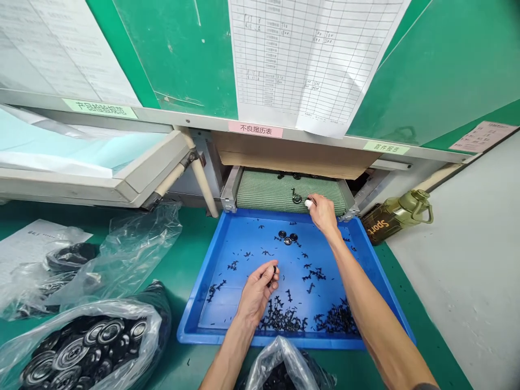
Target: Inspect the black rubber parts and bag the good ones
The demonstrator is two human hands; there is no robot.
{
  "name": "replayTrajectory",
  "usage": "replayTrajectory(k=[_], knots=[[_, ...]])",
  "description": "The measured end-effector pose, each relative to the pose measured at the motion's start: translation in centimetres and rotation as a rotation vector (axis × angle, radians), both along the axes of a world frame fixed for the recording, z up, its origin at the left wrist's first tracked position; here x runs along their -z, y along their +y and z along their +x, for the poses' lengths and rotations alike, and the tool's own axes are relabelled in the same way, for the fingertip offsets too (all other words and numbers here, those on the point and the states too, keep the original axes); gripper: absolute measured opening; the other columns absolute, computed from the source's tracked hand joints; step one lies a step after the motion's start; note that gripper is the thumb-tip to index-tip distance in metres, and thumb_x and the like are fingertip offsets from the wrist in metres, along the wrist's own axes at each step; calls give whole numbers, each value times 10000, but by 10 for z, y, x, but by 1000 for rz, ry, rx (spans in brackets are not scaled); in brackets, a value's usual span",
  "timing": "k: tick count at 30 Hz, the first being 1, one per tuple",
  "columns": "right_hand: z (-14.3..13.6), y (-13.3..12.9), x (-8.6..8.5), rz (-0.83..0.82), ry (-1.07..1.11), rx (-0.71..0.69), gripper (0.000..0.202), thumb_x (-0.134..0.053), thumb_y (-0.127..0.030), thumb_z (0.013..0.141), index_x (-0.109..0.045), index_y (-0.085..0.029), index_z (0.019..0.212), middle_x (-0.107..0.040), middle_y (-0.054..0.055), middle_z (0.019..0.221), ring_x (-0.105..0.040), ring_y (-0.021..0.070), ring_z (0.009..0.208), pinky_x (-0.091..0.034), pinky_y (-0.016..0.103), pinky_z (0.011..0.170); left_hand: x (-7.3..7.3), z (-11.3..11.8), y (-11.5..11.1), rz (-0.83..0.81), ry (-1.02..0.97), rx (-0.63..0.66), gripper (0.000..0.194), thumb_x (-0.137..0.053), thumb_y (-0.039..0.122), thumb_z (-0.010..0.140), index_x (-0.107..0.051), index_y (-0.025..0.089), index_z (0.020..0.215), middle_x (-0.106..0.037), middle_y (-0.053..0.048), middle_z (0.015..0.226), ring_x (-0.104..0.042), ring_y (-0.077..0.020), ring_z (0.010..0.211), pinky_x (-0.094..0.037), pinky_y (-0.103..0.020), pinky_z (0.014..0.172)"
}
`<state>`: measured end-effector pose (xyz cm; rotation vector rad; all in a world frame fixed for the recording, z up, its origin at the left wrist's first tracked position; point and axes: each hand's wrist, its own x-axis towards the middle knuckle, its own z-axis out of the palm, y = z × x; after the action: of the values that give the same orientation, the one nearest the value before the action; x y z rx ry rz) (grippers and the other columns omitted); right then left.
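Observation:
My left hand is closed over the blue tray, pinching a small black round part between thumb and fingers. My right hand reaches over the front of the green ribbed belt, its fingers drawn together, with a white covering on one fingertip. Whatever those fingers hold, if anything, is hidden. Just left of them a black ring-shaped part with a thin tail lies on the belt. Three black discs sit together in the tray between my hands.
Small black scraps lie scattered and heaped in the tray. A clear bag of black round parts stands front left; another plastic bag is at the front middle. A green bottle lies at right. Cardboard hangs above the belt.

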<state>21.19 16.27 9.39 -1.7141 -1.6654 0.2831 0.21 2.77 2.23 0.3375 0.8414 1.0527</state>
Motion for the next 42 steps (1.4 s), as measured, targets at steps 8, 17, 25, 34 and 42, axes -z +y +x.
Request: replayTrajectory(k=[8, 17, 25, 34, 42], knots=[[-36, -100, 18, -507, 731, -327, 368, -590, -331, 741, -612, -156, 1063, -624, 28, 820, -283, 32, 422, -209, 187, 390, -1, 0, -3, 89, -84, 21, 237, -741, 208, 685, -708, 117, 901, -671, -111, 962, -623, -150, 786, -445, -205, 595], [-66, -135, 32, -423, 409, -372, 293, -492, -205, 751, -686, -197, 971, -643, 32, 910, -552, 149, 765, -413, 258, 677, 4, 2, -5, 120, -103, 82, 353, -773, 337, 655, -708, 75, 883, -556, -22, 619, -436, -49, 525, -273, -155, 412], [-68, -142, 29, -352, 207, -393, 367, -390, -185, 813, -585, -201, 1124, -595, 47, 961, -563, 168, 817, -455, 304, 738, 7, 0, -4, 121, -141, 64, 310, -762, 313, 675, -686, 82, 868, -585, -39, 663, -452, -43, 531, -267, -131, 394], [-56, -169, 28, -343, -72, -379, 519, -300, -128, 852, -361, -210, 1361, -655, 46, 860, -580, 153, 621, -466, 272, 605, 5, -2, -3, 66, -204, 0, 316, -768, 251, 672, -663, 101, 930, -631, -84, 823, -517, -60, 599, -318, -129, 406], [-67, -176, 31, -165, -118, -270, 370, -348, -135, 863, -599, -206, 1124, -637, 69, 1025, -597, 185, 891, -455, 294, 770, 5, -1, -3, 95, -186, 4, 268, -766, 282, 675, -645, 105, 837, -623, -67, 791, -524, -66, 621, -333, -121, 425]])
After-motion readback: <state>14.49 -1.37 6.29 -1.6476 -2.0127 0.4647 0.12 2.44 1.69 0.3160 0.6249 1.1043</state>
